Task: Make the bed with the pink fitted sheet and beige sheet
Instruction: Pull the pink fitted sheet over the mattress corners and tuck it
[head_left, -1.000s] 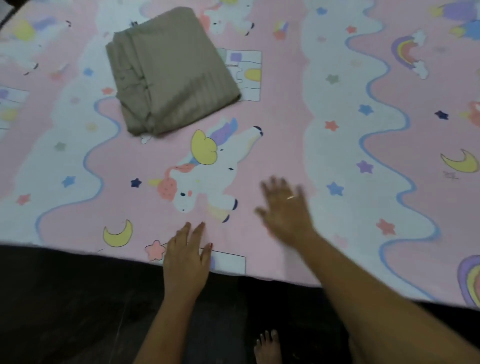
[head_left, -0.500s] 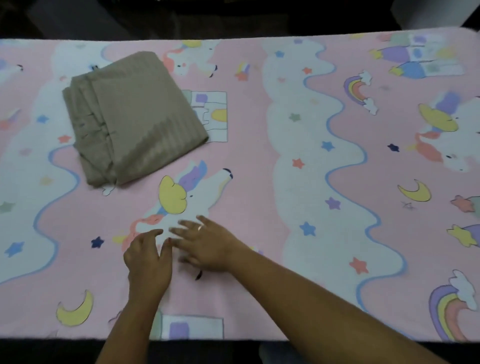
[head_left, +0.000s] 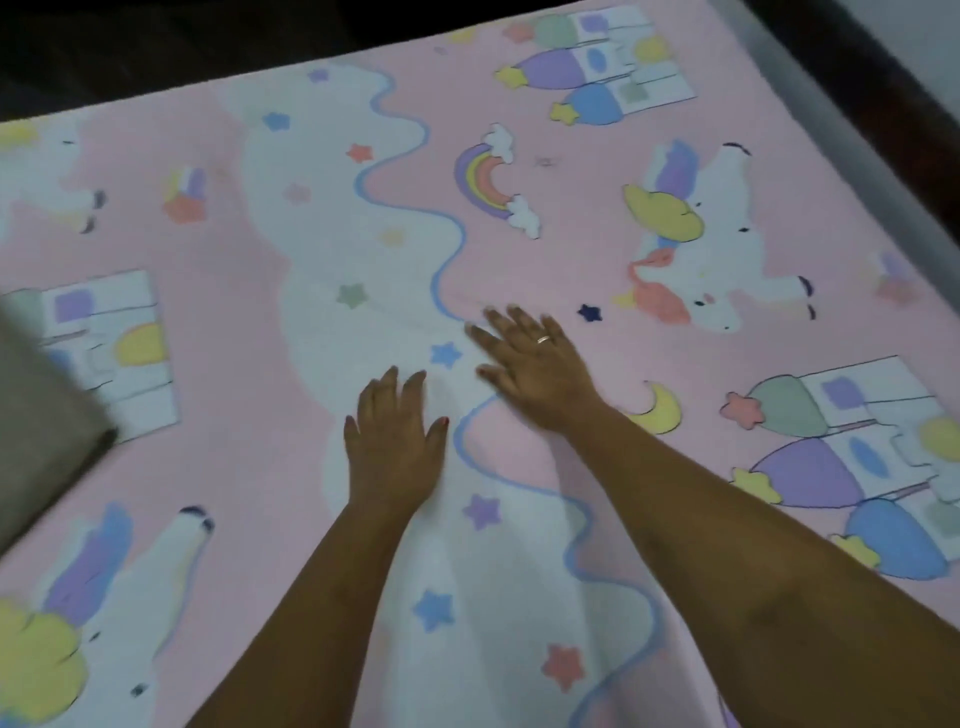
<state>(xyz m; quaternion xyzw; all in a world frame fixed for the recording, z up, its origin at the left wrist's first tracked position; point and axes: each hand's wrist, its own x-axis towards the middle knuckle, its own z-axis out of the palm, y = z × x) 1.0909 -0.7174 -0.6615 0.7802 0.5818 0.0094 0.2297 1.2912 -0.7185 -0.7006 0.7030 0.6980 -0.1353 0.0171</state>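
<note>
Pink fitted sheet (head_left: 244, 457) under left hand (head_left: 393, 452)

Soft, rather dim light. Everything looks a bit fuzzy, and the beige sheet (head_left: 41, 415) at the left is smeared.

ring (head_left: 543, 339) on right hand (head_left: 537, 376), red nail polish (head_left: 445, 423)

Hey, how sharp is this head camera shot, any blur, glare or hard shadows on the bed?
Head view: soft overall, with motion smear worst on the folded beige sheet at the left edge; the left hand and right hand, flat on the pink fitted sheet, are slightly blurred. Head view: light is dim and even, no glare, only faint shadows beside the forearms.
</note>
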